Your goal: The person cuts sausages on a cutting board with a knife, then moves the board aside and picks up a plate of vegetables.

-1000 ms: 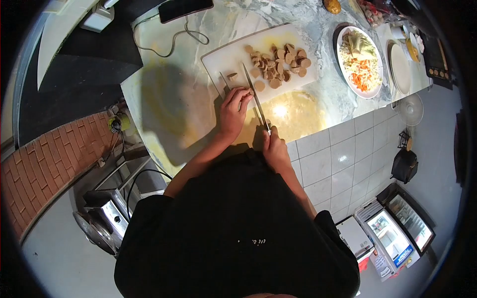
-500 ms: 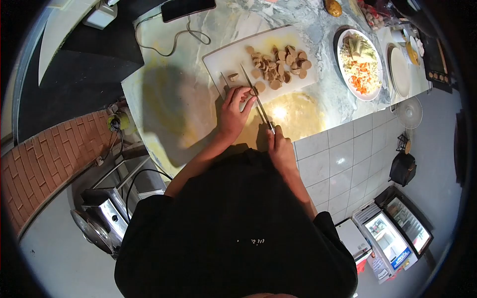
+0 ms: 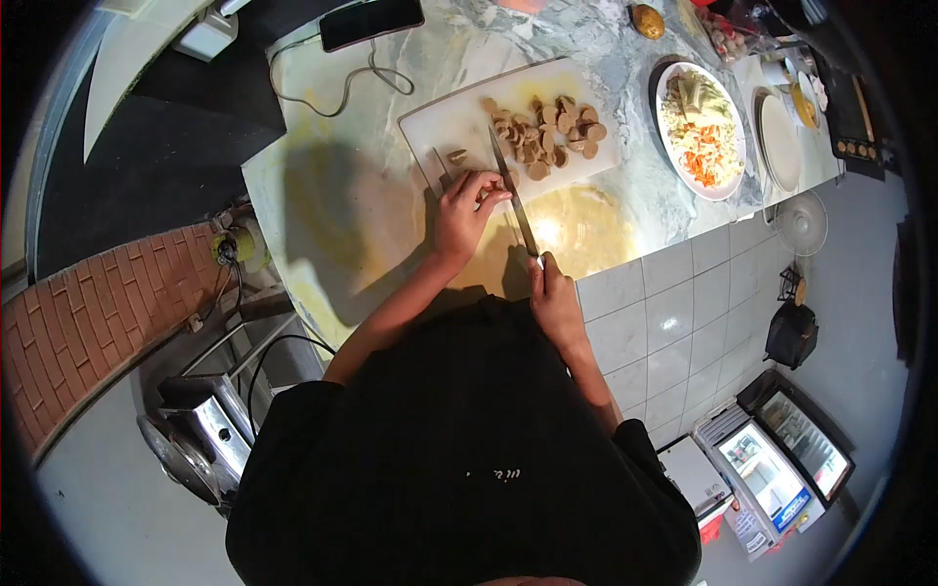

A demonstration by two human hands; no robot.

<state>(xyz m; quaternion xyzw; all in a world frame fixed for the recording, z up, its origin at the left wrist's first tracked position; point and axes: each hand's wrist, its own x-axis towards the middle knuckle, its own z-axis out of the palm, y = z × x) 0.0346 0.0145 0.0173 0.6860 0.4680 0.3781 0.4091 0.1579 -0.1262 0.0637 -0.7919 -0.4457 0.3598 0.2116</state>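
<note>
A white cutting board (image 3: 449, 115) lies on the marble counter with a pile of brown sausage slices (image 3: 547, 132) at its right half. My left hand (image 3: 461, 207) presses down on a piece of sausage at the board's near edge; the piece is mostly hidden under my fingers. My right hand (image 3: 553, 293) grips the handle of a long knife (image 3: 516, 200), whose blade runs along my left fingertips onto the board. A small end piece (image 3: 456, 154) lies on the board just left of my fingers.
A plate of chopped vegetables (image 3: 699, 122) and an empty white plate (image 3: 780, 137) stand to the right. A phone (image 3: 371, 21) with a cable lies at the counter's far side. A potato (image 3: 649, 20) sits beyond the board. The counter edge drops to tiled wall below my right hand.
The knife blade has shifted a little right and swung more upright against my left fingertips. A cut slice near the blade has joined the pile. My left hand stays in place.
</note>
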